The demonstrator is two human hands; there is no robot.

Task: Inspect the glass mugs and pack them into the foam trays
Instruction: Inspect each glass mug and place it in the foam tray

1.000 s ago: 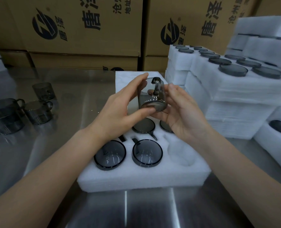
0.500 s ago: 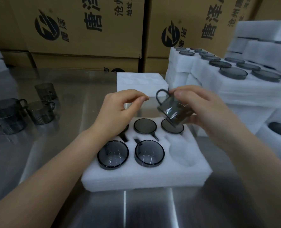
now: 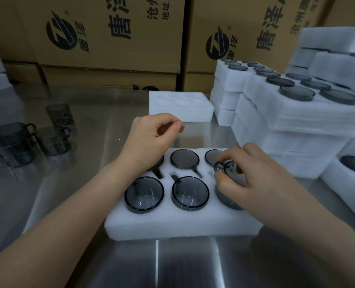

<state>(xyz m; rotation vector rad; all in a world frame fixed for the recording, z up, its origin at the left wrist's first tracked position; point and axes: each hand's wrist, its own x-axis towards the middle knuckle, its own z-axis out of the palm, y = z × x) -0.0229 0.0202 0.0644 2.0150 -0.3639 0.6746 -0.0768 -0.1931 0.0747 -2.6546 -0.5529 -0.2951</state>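
A white foam tray [image 3: 178, 224] lies in front of me on the steel table, with several smoky glass mugs seated upside down in its pockets, such as one mug [image 3: 144, 194] at front left. My right hand [image 3: 253, 183] grips another glass mug [image 3: 227, 185] and holds it in the front right pocket, handle toward the tray's middle; the hand hides most of it. My left hand [image 3: 151, 140] hovers above the tray's back left corner, fingers loosely curled, holding nothing.
Several loose glass mugs [image 3: 14, 144] stand on the steel table [image 3: 93, 129] at the left. A foam tray with bare pockets [image 3: 180, 108] lies behind. Stacks of filled foam trays [image 3: 297, 113] rise at the right. Cardboard boxes [image 3: 110, 38] line the back.
Both hands held the mug up at first. The left hand let go, and the right hand turned the mug over and lowered it into the front right pocket.
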